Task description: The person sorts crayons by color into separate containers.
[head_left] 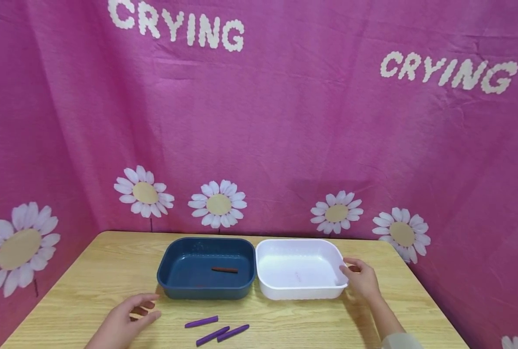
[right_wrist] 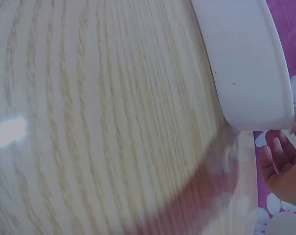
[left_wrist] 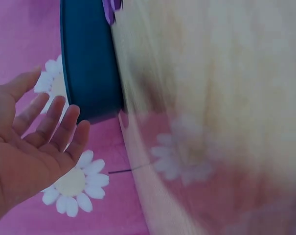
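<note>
My left hand [head_left: 125,320] hovers by the front left corner of a dark blue basin [head_left: 206,293], fingers spread and loosely bent, holding nothing. In the left wrist view its fingertips are close to the wall of the blue basin [left_wrist: 91,63]; contact is hard to tell. Inside that basin lies one brown crayon [head_left: 225,269]. My right hand [head_left: 363,280] grips the right rim of a white basin [head_left: 302,293], with thumb and fingers at the edge. Fingers bend below the rim of the white basin [right_wrist: 250,68] in the right wrist view. Three purple crayons [head_left: 201,322] lie in front of the blue basin.
The two basins stand side by side on a light wooden table [head_left: 123,261]. Behind and around it hangs a magenta cloth [head_left: 267,121] with white daisies and lettering. The table's back edge runs just behind the basins.
</note>
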`<state>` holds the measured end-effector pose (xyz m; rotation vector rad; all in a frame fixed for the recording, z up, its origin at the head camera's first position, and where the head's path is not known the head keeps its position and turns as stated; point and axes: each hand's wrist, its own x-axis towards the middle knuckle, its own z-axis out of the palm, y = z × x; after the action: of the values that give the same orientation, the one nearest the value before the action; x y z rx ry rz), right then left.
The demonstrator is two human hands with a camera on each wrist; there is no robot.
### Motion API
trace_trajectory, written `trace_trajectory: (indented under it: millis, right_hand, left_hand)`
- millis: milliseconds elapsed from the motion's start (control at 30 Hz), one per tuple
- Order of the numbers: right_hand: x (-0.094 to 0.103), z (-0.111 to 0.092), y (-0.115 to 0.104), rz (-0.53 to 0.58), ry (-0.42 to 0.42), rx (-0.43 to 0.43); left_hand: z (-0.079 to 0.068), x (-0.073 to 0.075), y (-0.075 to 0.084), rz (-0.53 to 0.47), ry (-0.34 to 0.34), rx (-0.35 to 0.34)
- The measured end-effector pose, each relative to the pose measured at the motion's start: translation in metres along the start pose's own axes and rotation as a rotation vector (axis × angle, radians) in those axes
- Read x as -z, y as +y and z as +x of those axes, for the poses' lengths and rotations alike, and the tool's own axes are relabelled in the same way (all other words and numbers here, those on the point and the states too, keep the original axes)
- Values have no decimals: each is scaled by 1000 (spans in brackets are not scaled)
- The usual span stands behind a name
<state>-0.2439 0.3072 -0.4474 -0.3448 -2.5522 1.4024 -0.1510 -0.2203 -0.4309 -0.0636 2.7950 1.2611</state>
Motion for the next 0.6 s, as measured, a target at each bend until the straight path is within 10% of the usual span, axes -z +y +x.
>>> trace_trajectory:
  millis: [300,433,600]
  right_hand:
    - [-4,-5,5,59,52,-19]
    - [-5,-5,6,82,51,-33]
    - [-8,-6,8,101,64,-55]
  left_hand:
    - [0,-16,-17,-61,-422,-242]
    - [9,-26,-31,-58,-535,-512]
    - [12,-38,-30,-28,-516,-855]
